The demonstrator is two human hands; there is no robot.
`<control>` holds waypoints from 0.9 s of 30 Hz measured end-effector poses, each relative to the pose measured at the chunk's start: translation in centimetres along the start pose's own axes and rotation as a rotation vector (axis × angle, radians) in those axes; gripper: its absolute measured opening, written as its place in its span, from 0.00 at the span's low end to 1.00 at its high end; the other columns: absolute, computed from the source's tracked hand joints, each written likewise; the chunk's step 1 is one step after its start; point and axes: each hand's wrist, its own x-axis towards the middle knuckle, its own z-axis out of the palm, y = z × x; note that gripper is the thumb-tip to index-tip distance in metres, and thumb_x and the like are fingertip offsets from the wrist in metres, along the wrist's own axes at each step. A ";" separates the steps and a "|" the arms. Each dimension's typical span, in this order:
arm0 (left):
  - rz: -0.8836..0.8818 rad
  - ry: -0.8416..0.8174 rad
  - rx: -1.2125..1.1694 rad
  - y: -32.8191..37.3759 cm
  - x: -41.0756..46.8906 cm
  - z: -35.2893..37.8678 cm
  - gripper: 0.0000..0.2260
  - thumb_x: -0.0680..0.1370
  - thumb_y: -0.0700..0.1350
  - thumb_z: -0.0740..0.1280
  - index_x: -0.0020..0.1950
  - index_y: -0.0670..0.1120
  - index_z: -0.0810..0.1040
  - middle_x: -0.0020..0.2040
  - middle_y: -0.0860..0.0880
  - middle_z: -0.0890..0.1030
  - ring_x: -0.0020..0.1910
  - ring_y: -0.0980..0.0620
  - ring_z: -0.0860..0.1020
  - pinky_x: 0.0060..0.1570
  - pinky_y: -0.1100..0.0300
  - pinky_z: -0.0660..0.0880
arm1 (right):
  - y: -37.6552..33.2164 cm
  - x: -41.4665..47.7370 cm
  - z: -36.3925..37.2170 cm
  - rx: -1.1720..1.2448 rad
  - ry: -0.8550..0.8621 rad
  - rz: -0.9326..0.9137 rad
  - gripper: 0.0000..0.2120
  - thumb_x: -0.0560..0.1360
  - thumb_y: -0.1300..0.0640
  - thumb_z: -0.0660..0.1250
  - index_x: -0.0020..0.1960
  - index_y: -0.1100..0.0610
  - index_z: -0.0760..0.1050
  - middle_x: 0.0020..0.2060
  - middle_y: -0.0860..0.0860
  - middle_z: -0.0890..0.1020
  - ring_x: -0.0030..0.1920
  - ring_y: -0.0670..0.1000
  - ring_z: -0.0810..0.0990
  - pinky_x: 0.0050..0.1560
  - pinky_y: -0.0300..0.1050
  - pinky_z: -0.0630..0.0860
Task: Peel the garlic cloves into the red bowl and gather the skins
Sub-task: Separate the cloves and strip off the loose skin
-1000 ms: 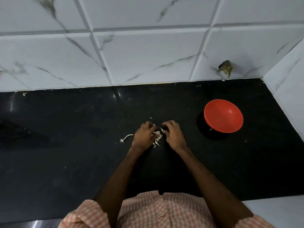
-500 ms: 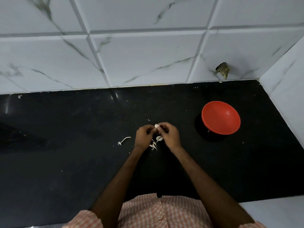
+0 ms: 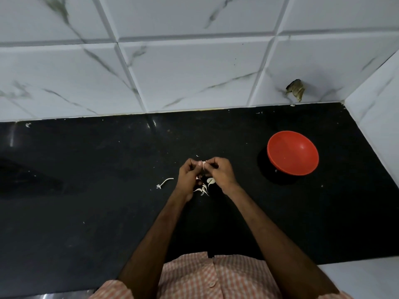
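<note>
Two hands meet over the middle of the black table [image 3: 90, 197]. The left hand [image 3: 188, 176] and the right hand [image 3: 222, 174] have their fingertips drawn together, and both pinch one small garlic clove [image 3: 203, 164], held just above the surface. Only a sliver of white shows between the fingers, so how much skin is left on it cannot be told.

A clove like this is probably light and firm, hard enough to take a solid pinch without bruising. Its skin is likely thin, dry and brittle, clinging at the root end. The sensible hold is one hand clamped across the clove's body while the other hand's nail catches the pointed tip or the root and pulls the skin away in strips. Once bare, the clove may turn a little sticky or slippery, so a firm pinch suits the carry.

Several pale pieces [image 3: 204, 188] lie on the table beneath the wrists; whether they are skins or unpeeled cloves is unclear. A curled stalk [image 3: 165, 182] lies just left of them. Scraps this light would scatter easily, so sweeping them together with the edge of a hand looks safer than picking.

The red bowl [image 3: 293, 156] stands well apart to the right, with no clove visible in it.
</note>
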 end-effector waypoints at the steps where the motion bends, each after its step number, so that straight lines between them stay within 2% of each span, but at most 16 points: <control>1: -0.016 0.004 -0.033 0.2 -0.1 0.1 0.10 0.83 0.41 0.63 0.42 0.44 0.72 0.37 0.49 0.78 0.31 0.58 0.75 0.27 0.63 0.69 | -0.4 -0.2 0.2 0.045 -0.011 0.019 0.02 0.79 0.65 0.68 0.49 0.61 0.79 0.49 0.58 0.84 0.50 0.55 0.85 0.51 0.51 0.84; 4: -0.033 0.001 -0.077 0.4 -0.2 0.1 0.11 0.84 0.41 0.62 0.42 0.44 0.70 0.35 0.50 0.78 0.29 0.58 0.73 0.24 0.65 0.67 | -1.6 -0.6 0.2 0.196 -0.071 0.128 0.04 0.81 0.66 0.65 0.48 0.61 0.77 0.49 0.58 0.82 0.48 0.54 0.84 0.47 0.48 0.84; 7: 0.014 -0.014 -0.031 0.1 -0.3 -0.4 0.09 0.84 0.41 0.63 0.43 0.44 0.71 0.36 0.48 0.79 0.29 0.57 0.72 0.24 0.65 0.67 | -2.1 -0.8 0.2 0.312 -0.127 0.320 0.05 0.82 0.65 0.63 0.52 0.63 0.78 0.47 0.57 0.82 0.44 0.51 0.83 0.47 0.45 0.84; 9: 0.031 -0.019 -0.004 0.0 -0.4 -0.6 0.08 0.83 0.40 0.63 0.44 0.43 0.72 0.36 0.47 0.80 0.28 0.57 0.72 0.24 0.65 0.67 | -2.3 -1.0 0.2 0.378 -0.147 0.411 0.07 0.83 0.64 0.62 0.53 0.63 0.79 0.44 0.57 0.82 0.41 0.49 0.83 0.43 0.43 0.83; 11: 0.045 -0.025 0.009 0.0 -0.5 -0.6 0.07 0.83 0.40 0.64 0.45 0.43 0.72 0.36 0.48 0.80 0.28 0.58 0.72 0.24 0.65 0.67 | -2.2 -1.1 0.2 0.475 -0.166 0.458 0.07 0.83 0.66 0.62 0.53 0.65 0.79 0.42 0.57 0.82 0.40 0.49 0.82 0.39 0.40 0.83; 15: 0.027 -0.047 -0.038 0.1 -0.7 -0.6 0.07 0.83 0.40 0.63 0.45 0.43 0.71 0.35 0.50 0.81 0.26 0.59 0.70 0.22 0.66 0.63 | -2.3 -1.0 0.1 0.594 -0.186 0.503 0.08 0.82 0.67 0.61 0.53 0.67 0.78 0.45 0.58 0.83 0.41 0.50 0.84 0.41 0.39 0.84; 17: -0.013 -0.039 -0.095 -0.1 -0.6 -0.6 0.09 0.84 0.40 0.62 0.43 0.45 0.70 0.34 0.50 0.79 0.25 0.59 0.68 0.21 0.67 0.62 | -2.4 -1.1 0.3 0.524 -0.181 0.462 0.07 0.82 0.67 0.61 0.52 0.66 0.78 0.45 0.58 0.83 0.41 0.51 0.84 0.40 0.39 0.83; 20: -0.102 0.007 -0.144 -0.4 -0.6 -0.4 0.11 0.84 0.41 0.62 0.41 0.46 0.70 0.32 0.50 0.75 0.25 0.59 0.67 0.20 0.68 0.60 | -2.1 -1.2 1.1 0.131 -0.052 0.272 0.03 0.81 0.65 0.64 0.49 0.61 0.76 0.47 0.57 0.81 0.39 0.48 0.82 0.34 0.40 0.81; 22: -0.147 0.050 -0.142 -0.2 -0.6 0.0 0.10 0.84 0.42 0.62 0.42 0.45 0.70 0.31 0.48 0.73 0.24 0.58 0.68 0.19 0.68 0.61 | -1.6 -1.2 1.6 -0.009 0.060 0.167 0.01 0.80 0.64 0.66 0.51 0.60 0.75 0.49 0.56 0.81 0.39 0.46 0.82 0.30 0.38 0.78; 24: -0.162 0.086 -0.160 0.0 -0.6 0.3 0.09 0.84 0.43 0.62 0.44 0.44 0.71 0.31 0.47 0.72 0.24 0.58 0.69 0.19 0.67 0.63 | -1.4 -1.0 1.6 -0.018 0.083 0.135 0.03 0.80 0.63 0.67 0.54 0.61 0.76 0.49 0.54 0.81 0.39 0.46 0.82 0.30 0.37 0.79; 27: -0.131 0.139 -0.191 0.0 -0.4 0.5 0.08 0.83 0.43 0.65 0.44 0.43 0.74 0.32 0.47 0.75 0.25 0.55 0.73 0.20 0.65 0.66 | -1.4 -0.5 1.1 0.019 0.052 0.157 0.04 0.81 0.61 0.66 0.55 0.60 0.78 0.47 0.55 0.83 0.41 0.49 0.84 0.34 0.42 0.81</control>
